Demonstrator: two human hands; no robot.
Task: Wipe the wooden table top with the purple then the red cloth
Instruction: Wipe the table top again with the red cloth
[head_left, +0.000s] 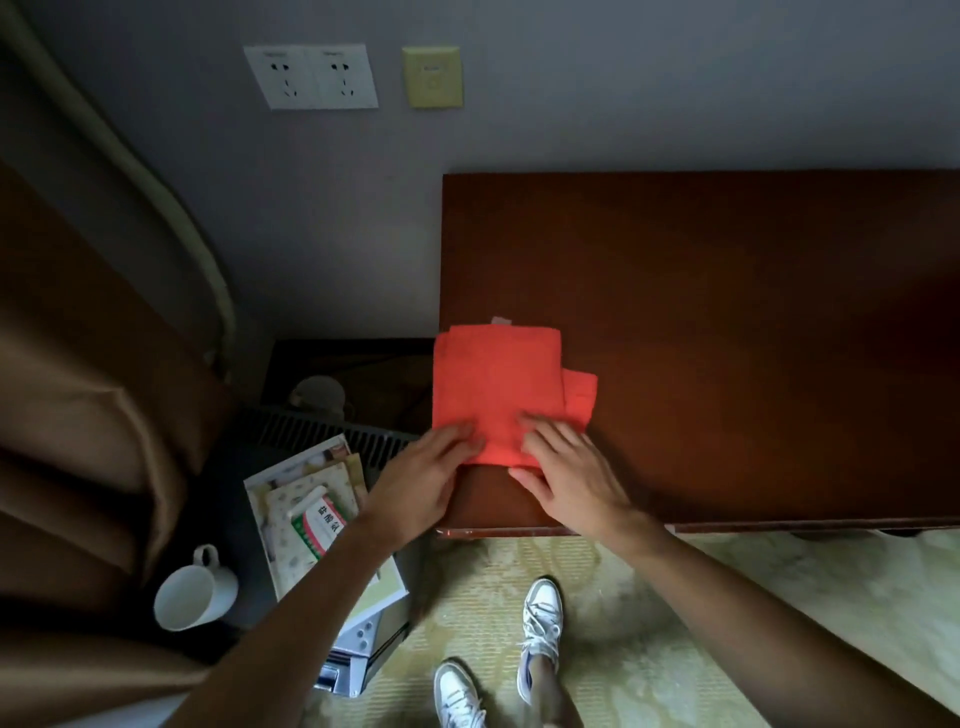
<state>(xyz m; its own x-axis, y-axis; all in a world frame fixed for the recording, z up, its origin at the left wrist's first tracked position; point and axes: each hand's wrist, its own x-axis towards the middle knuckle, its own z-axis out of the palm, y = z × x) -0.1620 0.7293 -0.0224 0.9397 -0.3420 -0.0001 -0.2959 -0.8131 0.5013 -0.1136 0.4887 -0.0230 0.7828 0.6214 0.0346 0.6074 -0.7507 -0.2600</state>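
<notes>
The red cloth (498, 389) lies folded flat at the left end of the wooden table top (727, 322), its long axis running from the near edge toward the wall, with a white tag at its far end. The left hand (421, 488) and right hand (566, 467) press its near edge, fingers extended and flat.

A folded red cloth (498, 387) lies at the left end of the wooden table top (727, 322), mid-frame. The left hand (423, 480) and right hand (566, 467) rest flat on the cloth's near edge, fingers straight. At lower left sit a white mug (195, 592) and a stack of booklets (311, 512); white sneakers (540, 623) stand on pale carpet (675, 623) at bottom centre
</notes>
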